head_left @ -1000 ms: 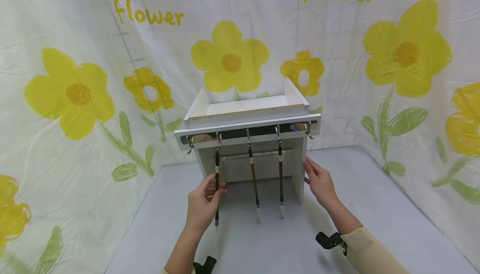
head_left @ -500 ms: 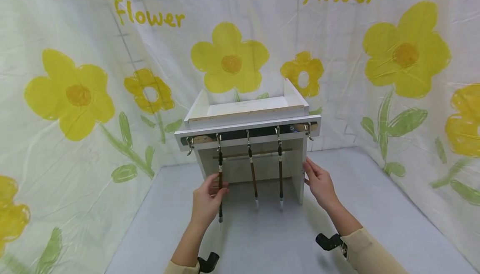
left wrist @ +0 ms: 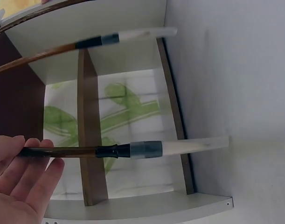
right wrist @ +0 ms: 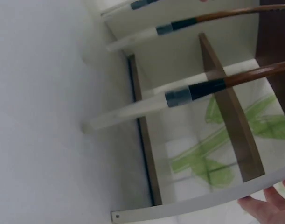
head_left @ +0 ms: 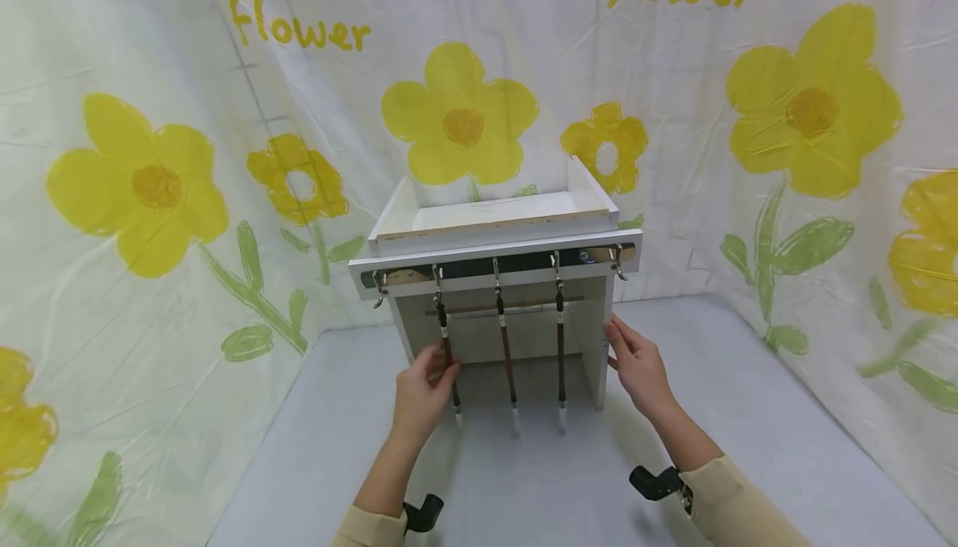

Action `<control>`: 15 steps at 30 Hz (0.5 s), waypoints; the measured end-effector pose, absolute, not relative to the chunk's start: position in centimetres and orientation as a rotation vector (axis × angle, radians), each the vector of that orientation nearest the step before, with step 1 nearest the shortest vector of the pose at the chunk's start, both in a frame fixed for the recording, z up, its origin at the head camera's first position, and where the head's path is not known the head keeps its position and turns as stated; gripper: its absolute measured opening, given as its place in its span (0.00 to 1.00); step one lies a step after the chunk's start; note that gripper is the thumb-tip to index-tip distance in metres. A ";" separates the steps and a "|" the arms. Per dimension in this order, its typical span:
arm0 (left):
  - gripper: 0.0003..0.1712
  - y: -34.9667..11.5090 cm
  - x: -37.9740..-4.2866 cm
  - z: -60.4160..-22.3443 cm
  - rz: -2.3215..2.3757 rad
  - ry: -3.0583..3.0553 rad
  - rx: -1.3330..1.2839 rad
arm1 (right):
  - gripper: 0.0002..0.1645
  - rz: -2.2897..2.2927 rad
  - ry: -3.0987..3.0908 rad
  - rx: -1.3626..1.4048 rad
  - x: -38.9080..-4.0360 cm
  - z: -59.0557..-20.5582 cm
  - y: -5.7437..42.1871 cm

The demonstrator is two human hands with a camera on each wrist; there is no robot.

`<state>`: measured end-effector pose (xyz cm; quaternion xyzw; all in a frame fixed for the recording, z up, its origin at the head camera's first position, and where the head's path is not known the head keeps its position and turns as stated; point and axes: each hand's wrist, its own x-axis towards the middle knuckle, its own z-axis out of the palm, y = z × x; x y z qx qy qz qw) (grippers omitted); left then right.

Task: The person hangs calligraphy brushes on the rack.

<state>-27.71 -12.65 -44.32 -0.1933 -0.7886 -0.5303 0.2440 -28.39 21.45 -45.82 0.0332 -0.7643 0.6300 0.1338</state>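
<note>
Near the middle of the head view, my left hand (head_left: 419,397) pinches the dark brown handle of the leftmost writing brush (head_left: 446,343). This brush hangs from a metal hook, slightly tilted, pale tip down. In the left wrist view the same brush (left wrist: 146,150) crosses my fingertips. Two more brushes, a middle one (head_left: 507,356) and a right one (head_left: 560,356), hang from hooks beside it. My right hand (head_left: 642,367) touches the right side panel (head_left: 597,339) of the white shelf (head_left: 494,238). In the right wrist view its fingertips (right wrist: 250,205) rest along the panel's outer edge.
A shiny hook rail (head_left: 516,261) runs across the shelf's front; its end hooks carry nothing. Behind the brushes a brown crossbar (head_left: 509,306) spans the shelf. The pale tabletop (head_left: 516,489) lies below, and a flower-printed curtain (head_left: 524,15) surrounds it.
My left hand has moved right and slightly up, swinging the lower end of the leftmost brush to the right. The other brushes sway slightly. My right hand stays at the side panel.
</note>
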 end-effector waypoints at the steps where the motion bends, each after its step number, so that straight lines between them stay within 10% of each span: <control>1: 0.21 -12.7 -27.7 -44.3 -1.440 -2.166 -0.523 | 0.40 1.829 -2.216 0.096 -28.4 -45.8 21.5; 15: 0.16 -17.6 -27.0 -44.4 -0.753 -2.051 -0.591 | 0.30 1.528 -2.242 0.165 -26.9 -44.4 24.1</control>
